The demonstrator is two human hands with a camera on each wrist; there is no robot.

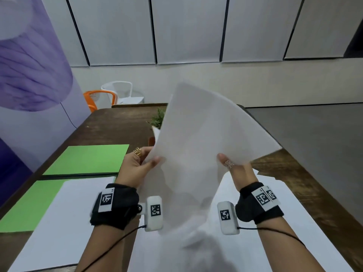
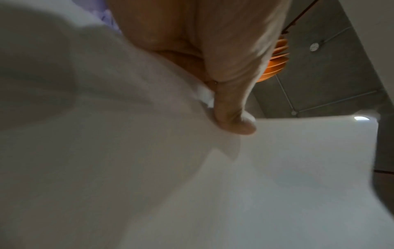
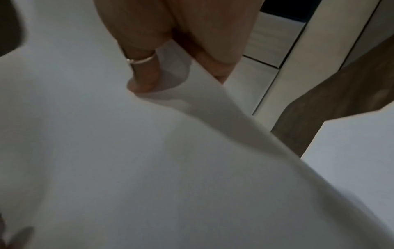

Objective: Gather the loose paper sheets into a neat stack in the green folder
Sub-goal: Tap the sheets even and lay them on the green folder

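Observation:
Both hands hold a bundle of white paper sheets (image 1: pixel 206 138) up in the air over the table, tilted away from me. My left hand (image 1: pixel 141 163) pinches the bundle's left edge, thumb on the near face (image 2: pixel 234 121). My right hand (image 1: pixel 233 167) pinches the right edge, its ringed thumb pressed on the paper (image 3: pixel 142 80). The green folder (image 1: pixel 86 160) lies open on the table to the left, its near half (image 1: pixel 29 205) partly under a white sheet (image 1: pixel 64 216). More white sheets (image 1: pixel 275 222) lie flat below my hands.
A small green plant (image 1: pixel 159 116) stands behind the raised bundle. The dark wooden table (image 1: pixel 110 122) runs away from me, with an orange chair (image 1: pixel 96 99) and a white chair (image 1: pixel 121 91) at its far end. A purple wall panel (image 1: pixel 29 75) stands at left.

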